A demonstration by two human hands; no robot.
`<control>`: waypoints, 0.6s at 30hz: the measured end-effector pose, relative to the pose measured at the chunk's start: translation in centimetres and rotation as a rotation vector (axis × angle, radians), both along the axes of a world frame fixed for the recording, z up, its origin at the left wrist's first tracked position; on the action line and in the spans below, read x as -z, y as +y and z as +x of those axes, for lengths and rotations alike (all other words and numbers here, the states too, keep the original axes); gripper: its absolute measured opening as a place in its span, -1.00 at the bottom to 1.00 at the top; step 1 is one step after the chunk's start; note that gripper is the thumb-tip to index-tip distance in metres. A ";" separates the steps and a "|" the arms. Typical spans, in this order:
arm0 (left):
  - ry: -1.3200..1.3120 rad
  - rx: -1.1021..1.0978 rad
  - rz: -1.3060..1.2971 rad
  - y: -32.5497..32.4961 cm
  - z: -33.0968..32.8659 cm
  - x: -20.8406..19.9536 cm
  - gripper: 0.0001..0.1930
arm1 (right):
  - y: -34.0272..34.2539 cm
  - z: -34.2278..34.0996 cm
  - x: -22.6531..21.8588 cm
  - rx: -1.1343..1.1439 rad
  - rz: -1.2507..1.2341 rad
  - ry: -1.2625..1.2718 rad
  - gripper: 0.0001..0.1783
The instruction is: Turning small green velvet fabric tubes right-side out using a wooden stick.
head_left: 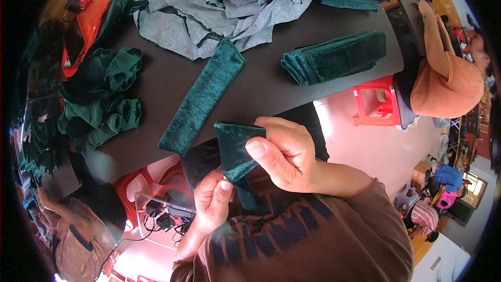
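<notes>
Pinching a green velvet piece by its right side with the right hand's fingers and lower down with the left hand's, holding it near the edge of the bench. Facing a flat velvet strip just beyond, then a green stack and heaped grey cloth.

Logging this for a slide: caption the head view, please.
Left hand and right hand hold a green velvet piece near a dark table with a grey cloth heap.
</notes>
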State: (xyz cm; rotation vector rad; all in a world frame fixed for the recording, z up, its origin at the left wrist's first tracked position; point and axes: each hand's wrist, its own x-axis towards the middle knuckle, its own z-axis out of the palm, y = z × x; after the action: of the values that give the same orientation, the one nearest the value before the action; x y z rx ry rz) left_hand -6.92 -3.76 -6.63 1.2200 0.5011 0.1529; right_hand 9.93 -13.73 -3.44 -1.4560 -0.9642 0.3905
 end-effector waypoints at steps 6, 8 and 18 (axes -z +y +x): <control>-0.061 -0.024 -0.050 0.0 0.0 0.5 -0.76 | 0.3 -1.5 1.2 -0.076 0.021 -0.063 -0.81; -0.074 -0.010 -0.076 0.2 0.0 0.6 -0.76 | 0.2 -0.7 1.0 -0.088 0.023 -0.095 -0.81; -0.032 0.091 0.114 1.0 0.2 0.3 -0.77 | 0.8 1.7 -1.8 -0.173 -0.010 0.012 -0.73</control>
State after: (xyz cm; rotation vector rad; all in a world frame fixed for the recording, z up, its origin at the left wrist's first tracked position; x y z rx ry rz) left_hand -6.75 -2.75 -6.95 1.3475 0.4129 0.1246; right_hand 11.66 -12.89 -1.65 -1.3821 -1.0840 0.5304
